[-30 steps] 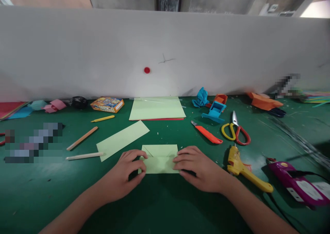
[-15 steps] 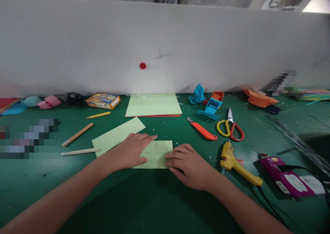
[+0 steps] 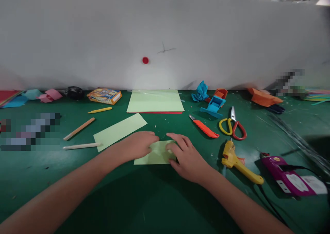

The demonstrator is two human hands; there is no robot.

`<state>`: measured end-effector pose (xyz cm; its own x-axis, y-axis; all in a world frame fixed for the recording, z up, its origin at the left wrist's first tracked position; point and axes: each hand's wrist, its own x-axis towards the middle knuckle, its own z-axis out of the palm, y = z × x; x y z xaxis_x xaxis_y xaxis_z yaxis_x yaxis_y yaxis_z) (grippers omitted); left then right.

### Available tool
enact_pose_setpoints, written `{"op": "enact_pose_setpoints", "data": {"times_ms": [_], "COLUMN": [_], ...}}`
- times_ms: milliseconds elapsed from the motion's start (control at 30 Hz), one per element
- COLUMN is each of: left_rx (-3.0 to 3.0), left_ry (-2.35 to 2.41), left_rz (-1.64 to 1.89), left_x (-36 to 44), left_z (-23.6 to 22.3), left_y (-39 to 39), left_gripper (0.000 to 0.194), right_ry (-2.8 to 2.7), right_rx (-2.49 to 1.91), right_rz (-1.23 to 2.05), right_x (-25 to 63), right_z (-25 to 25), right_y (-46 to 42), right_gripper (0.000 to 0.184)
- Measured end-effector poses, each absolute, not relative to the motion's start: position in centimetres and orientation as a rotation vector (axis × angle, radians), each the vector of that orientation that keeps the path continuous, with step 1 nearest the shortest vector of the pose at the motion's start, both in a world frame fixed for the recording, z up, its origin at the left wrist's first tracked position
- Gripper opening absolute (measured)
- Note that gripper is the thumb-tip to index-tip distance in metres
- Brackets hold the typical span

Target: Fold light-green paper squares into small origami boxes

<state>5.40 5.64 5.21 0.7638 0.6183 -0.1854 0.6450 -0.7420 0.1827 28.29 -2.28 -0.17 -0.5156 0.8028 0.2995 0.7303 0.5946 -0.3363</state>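
Note:
A small folded light-green paper (image 3: 154,155) lies on the green table (image 3: 154,199) in front of me. My left hand (image 3: 136,145) lies over its upper left part with fingers together, pressing down. My right hand (image 3: 184,155) rests on its right side, fingers stretched forward over the top right corner. Both hands cover much of the sheet, so its folds are mostly hidden.
A light-green strip (image 3: 120,131) lies left of my hands, a green sheet stack (image 3: 155,101) behind. Two sticks (image 3: 79,128), a yellow crayon (image 3: 99,110) and a crayon box (image 3: 104,95) sit left. Orange cutter (image 3: 204,127), scissors (image 3: 233,127), yellow glue gun (image 3: 238,162) and purple tool (image 3: 288,179) lie right.
My left hand has moved from the paper's left edge up onto its top left. My right hand has slid forward over the top right corner. The view has tipped slightly downward.

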Motion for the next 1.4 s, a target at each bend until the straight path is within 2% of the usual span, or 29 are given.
{"op": "enact_pose_setpoints", "data": {"times_ms": [100, 133, 233, 300, 367, 467, 567, 933, 1167, 1400], "left_rx": [2.766, 2.778, 2.807, 2.83, 2.873, 2.967, 3.036, 3.039, 2.942, 2.816], "left_ry": [1.018, 1.023, 1.03, 1.052, 1.074, 1.032, 0.956, 1.02, 0.963, 0.913], "left_rz": [-0.181, -0.186, -0.199, -0.178, -0.087, 0.12, 0.278, 0.305, 0.193, 0.116], "left_x": [5.7, 5.8, 5.7, 5.4, 4.8, 3.7, 2.8, 2.5, 1.4, 0.9], "left_z": [4.9, 4.7, 4.1, 3.5, 2.6, 0.7, -1.0, -3.0, -2.0, -1.1], "left_y": [4.5, 4.1, 2.9, 1.9, 1.1, 0.0, -0.5, -1.8, -2.6, -2.4], "left_gripper": [0.027, 0.029, 0.032, 0.029, 0.028, 0.038, 0.034, 0.041, 0.056, 0.053], "right_ry": [-2.315, -2.312, -2.373, -2.416, -2.444, -2.501, -2.563, -2.639, -2.752, -2.789], "right_rx": [-1.304, -1.326, -1.302, -1.213, -1.124, -1.047, -1.029, -1.141, -1.272, -1.327], "right_rz": [0.319, 0.331, 0.293, 0.234, 0.177, 0.087, -0.039, -0.313, -0.141, 0.154], "right_x": [28.0, 27.9, 28.2, 28.6, 29.0, 29.3, 29.3, 28.1, 27.5, 27.9], "right_z": [-0.6, -0.7, -1.1, -1.3, -1.6, -1.8, -2.0, -2.7, -2.0, -1.0], "right_y": [-1.7, -1.6, -1.4, -1.5, -1.7, -2.4, -3.1, -5.2, -6.4, -7.2], "right_gripper": [0.06, 0.058, 0.036, 0.028, 0.028, 0.031, 0.033, 0.038, 0.05, 0.072]}}
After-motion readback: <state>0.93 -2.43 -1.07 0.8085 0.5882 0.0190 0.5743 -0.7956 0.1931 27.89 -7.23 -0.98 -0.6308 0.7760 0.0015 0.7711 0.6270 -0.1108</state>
